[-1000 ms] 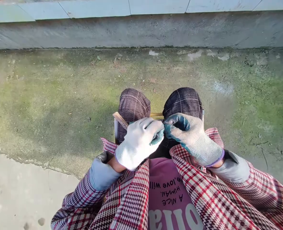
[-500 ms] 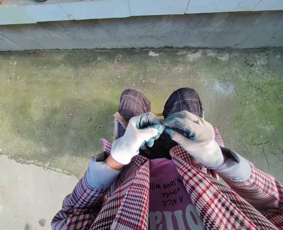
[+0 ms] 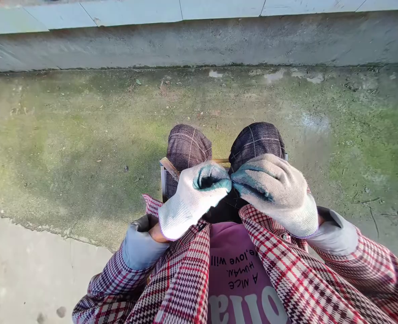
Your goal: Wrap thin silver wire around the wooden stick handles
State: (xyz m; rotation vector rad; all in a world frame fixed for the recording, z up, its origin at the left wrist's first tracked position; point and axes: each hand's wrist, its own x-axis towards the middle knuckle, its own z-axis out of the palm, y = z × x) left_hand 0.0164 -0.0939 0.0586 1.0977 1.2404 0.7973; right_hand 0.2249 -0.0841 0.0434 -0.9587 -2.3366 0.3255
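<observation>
Fingertips (image 3: 225,184) of the left hand (image 3: 195,191) and the right hand (image 3: 278,191) are held together over the lap, just below the gap between the knees (image 3: 257,141). On each side the thumb and forefinger are pressed together; on the left a rounded hollow is formed behind the pinch, while on the right the other fingers are laid alongside the forefinger. A tiny dark thing (image 3: 233,182) is glimpsed where the tips meet, to the right of the left hand and to the left of the right hand. Neither hand can be called nearer to it; by which it is gripped, and how its long axis runs, cannot be told, as it is almost wholly covered. A wooden strip (image 3: 169,168) is seen just beside the left hand, well apart from the right; its length is slanted from upper left to lower right, and its lower part is hidden by the left hand. Whether it is held there cannot be told.

Upside-down writing is borne by the pink shirt (image 3: 225,238): "A NICE HUMAN." can be read, along with "e,love will", cut off by the checked jacket (image 3: 181,270), and large pale letters that look like "olla". No brand can be read on the gloves (image 3: 175,213).
</observation>
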